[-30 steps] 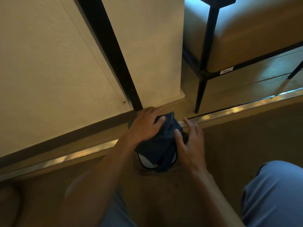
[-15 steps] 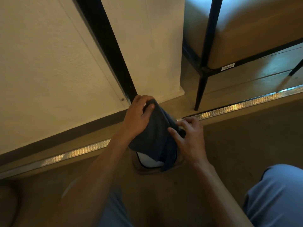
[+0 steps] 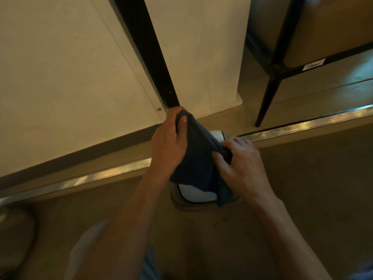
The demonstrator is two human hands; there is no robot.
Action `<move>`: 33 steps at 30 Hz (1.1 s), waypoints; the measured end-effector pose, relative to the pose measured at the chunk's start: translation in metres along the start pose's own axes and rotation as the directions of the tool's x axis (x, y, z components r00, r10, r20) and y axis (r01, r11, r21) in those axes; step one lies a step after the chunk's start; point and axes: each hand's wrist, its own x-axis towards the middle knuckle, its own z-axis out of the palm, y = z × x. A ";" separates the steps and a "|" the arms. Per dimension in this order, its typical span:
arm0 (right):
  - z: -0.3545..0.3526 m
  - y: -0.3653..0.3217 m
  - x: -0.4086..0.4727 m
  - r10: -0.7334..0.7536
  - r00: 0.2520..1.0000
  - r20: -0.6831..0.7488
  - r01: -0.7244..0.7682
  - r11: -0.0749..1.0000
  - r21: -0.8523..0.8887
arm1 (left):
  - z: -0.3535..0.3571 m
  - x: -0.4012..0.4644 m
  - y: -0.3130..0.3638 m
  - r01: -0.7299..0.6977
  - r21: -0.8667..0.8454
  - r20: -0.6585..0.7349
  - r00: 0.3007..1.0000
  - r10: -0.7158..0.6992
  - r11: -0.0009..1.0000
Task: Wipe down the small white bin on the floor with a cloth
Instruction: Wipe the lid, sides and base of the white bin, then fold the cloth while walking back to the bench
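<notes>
both hands' grip (image 3: 169, 142) (image 3: 240, 166) pinched on dark cloth (image 3: 193, 158), white bin (image 3: 198, 196) directly beneath

Dim, warm light; glare streaks along the metal floor strip (image 3: 113, 172), below it blur, edges bowed.

No legible text, brand, number or sign anywhere in the head view. One small white label (image 3: 314, 64) sits on the lower black frame rail of the upholstered seat (image 3: 331, 27) at upper right; dark marks show on it, too blurred to read. The dark blue cloth (image 3: 196, 156) and the white bin (image 3: 196, 196) show no print.
</notes>
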 end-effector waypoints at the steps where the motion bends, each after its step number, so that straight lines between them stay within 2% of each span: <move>1: 0.000 -0.003 0.001 0.000 1.000 0.008 -0.001 1.000 0.030 | 0.000 -0.001 0.000 0.015 -0.014 -0.017 1.000 -0.015 1.000; 4: -0.002 -0.009 0.001 0.064 0.994 0.083 -0.081 0.975 0.207 | -0.001 -0.002 0.000 0.048 -0.028 -0.068 0.996 -0.050 0.998; 7: -0.015 -0.020 -0.001 0.120 0.972 0.202 -0.200 0.874 0.442 | -0.008 -0.007 0.008 0.095 -0.017 -0.082 0.992 -0.096 0.995; 10: -0.037 -0.034 -0.001 0.165 0.959 0.230 -0.263 0.819 0.510 | -0.022 -0.009 0.027 0.157 -0.024 -0.049 0.986 -0.158 0.987; 18: -0.098 -0.081 0.000 0.303 0.910 0.284 -0.408 0.775 0.483 | -0.080 -0.008 0.099 0.297 -0.041 -0.018 0.954 -0.298 0.954; 26: -0.160 -0.129 -0.014 0.396 0.833 0.387 -0.540 0.735 0.411 | -0.138 -0.023 0.162 0.460 -0.057 0.070 0.887 -0.456 0.886; 33: -0.200 -0.180 -0.039 0.424 0.786 0.450 -0.599 0.701 0.387 | -0.190 -0.042 0.205 0.537 0.050 0.134 0.832 -0.538 0.842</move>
